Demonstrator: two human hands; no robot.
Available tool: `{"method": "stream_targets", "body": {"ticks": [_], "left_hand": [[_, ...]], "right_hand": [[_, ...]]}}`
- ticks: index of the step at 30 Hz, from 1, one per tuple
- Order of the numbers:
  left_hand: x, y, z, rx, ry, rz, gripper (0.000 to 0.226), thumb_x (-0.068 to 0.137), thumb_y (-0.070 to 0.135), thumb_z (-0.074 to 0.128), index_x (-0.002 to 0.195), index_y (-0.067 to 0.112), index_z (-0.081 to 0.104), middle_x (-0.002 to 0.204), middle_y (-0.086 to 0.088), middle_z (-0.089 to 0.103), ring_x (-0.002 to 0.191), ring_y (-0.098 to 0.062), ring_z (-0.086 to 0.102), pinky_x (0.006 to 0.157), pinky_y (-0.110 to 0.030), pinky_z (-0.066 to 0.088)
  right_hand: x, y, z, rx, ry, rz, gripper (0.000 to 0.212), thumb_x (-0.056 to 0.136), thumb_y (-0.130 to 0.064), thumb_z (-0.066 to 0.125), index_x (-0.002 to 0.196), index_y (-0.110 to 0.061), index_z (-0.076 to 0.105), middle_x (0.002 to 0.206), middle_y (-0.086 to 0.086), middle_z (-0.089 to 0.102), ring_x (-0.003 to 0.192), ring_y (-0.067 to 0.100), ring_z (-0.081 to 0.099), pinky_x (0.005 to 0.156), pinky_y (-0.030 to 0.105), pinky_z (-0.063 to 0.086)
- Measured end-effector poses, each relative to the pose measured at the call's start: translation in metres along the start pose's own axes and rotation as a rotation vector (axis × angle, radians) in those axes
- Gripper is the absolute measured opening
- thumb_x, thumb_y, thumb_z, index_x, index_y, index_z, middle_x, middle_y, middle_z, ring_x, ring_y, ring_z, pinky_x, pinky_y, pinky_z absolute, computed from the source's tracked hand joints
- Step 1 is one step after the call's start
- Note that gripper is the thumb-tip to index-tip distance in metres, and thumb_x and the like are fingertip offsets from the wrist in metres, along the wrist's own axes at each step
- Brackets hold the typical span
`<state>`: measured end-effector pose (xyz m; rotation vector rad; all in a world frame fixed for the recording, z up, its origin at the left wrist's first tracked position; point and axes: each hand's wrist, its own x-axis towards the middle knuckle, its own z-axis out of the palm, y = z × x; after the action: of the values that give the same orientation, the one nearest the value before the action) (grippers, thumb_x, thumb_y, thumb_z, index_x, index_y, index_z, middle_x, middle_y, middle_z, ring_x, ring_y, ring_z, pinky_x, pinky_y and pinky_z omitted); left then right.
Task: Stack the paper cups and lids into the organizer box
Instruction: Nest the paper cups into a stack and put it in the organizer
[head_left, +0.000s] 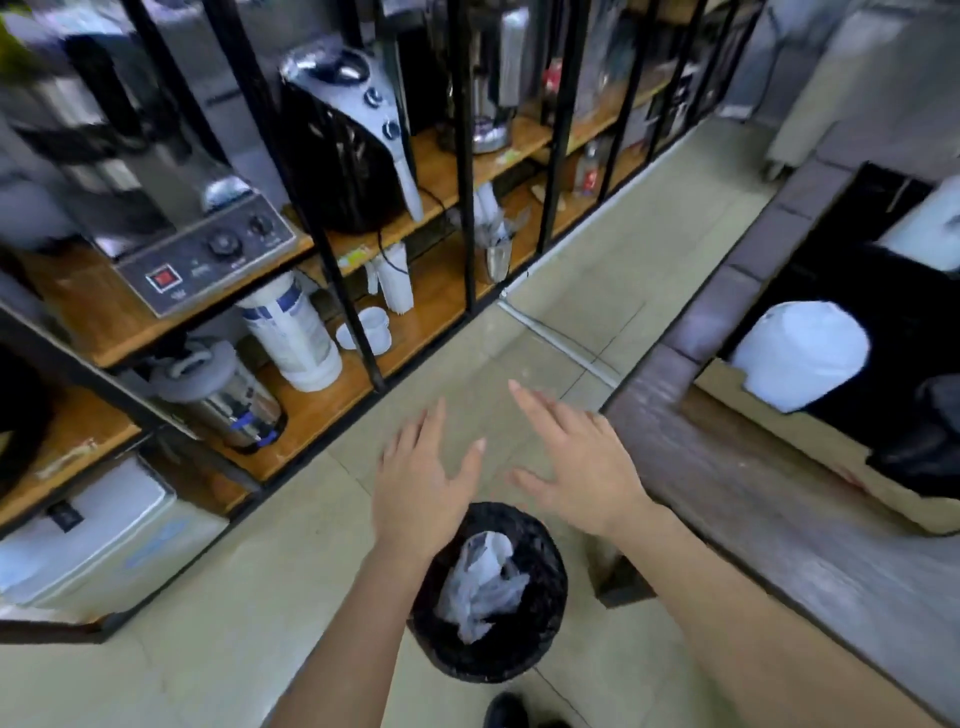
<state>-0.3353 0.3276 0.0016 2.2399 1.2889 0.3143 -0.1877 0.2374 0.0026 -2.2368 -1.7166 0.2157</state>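
My left hand (423, 483) and my right hand (576, 457) are both stretched out flat over the tiled floor, fingers spread, holding nothing. A sleeve of stacked white paper cups (291, 332) leans on the lower wooden shelf to the left. Beside it lie a small white cup with lids (371, 327) and a taller stack of white cups (395, 275). Further back on the same shelf stands another wrapped stack of cups (491, 223). I see no organizer box that I can identify.
A black waste bin (493, 592) holding crumpled plastic stands on the floor just below my hands. Black metal shelving (322, 244) with coffee machines and a steel urn (223, 395) runs along the left. A counter (727, 467) with a white container (802, 353) borders the right.
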Motion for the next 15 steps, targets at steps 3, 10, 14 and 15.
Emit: {"method": "stream_targets", "body": {"ticks": [3, 10, 14, 15], "left_hand": [[0.010, 0.049, -0.031, -0.028, 0.063, 0.114, 0.066, 0.089, 0.052, 0.043, 0.147, 0.025, 0.024, 0.155, 0.001, 0.028, 0.144, -0.019, 0.020, 0.116, -0.038, 0.017], [0.014, 0.167, -0.028, -0.054, 0.043, 0.375, 0.067, 0.089, 0.054, 0.042, 0.147, 0.025, 0.025, 0.156, 0.002, 0.027, 0.144, -0.016, 0.020, 0.116, -0.035, 0.018], [0.009, 0.243, 0.002, -0.078, 0.008, 0.523, 0.067, 0.088, 0.056, 0.041, 0.146, 0.024, 0.028, 0.154, 0.001, 0.032, 0.143, -0.017, 0.024, 0.117, -0.038, 0.021], [0.006, 0.263, 0.011, -0.088, -0.005, 0.555, 0.068, 0.088, 0.057, 0.040, 0.146, 0.024, 0.028, 0.154, 0.001, 0.032, 0.143, -0.017, 0.024, 0.117, -0.037, 0.020]], "right_hand": [[-0.006, 0.011, -0.055, -0.043, 0.155, 0.047, 0.084, 0.079, -0.063, 0.042, 0.146, -0.034, 0.001, 0.148, 0.009, 0.039, 0.129, 0.029, 0.045, 0.103, 0.041, 0.035], [-0.053, 0.063, -0.148, -0.081, 0.384, 0.222, 0.082, 0.078, -0.068, 0.040, 0.146, -0.034, 0.009, 0.148, 0.007, 0.040, 0.130, 0.028, 0.044, 0.105, 0.041, 0.034], [-0.098, 0.112, -0.191, -0.110, 0.473, 0.336, 0.080, 0.078, -0.066, 0.038, 0.146, -0.034, 0.011, 0.149, 0.007, 0.038, 0.133, 0.025, 0.042, 0.104, 0.039, 0.034], [-0.111, 0.126, -0.200, -0.113, 0.501, 0.372, 0.079, 0.078, -0.064, 0.040, 0.146, -0.034, 0.012, 0.149, 0.008, 0.039, 0.131, 0.026, 0.044, 0.103, 0.040, 0.035]]}}
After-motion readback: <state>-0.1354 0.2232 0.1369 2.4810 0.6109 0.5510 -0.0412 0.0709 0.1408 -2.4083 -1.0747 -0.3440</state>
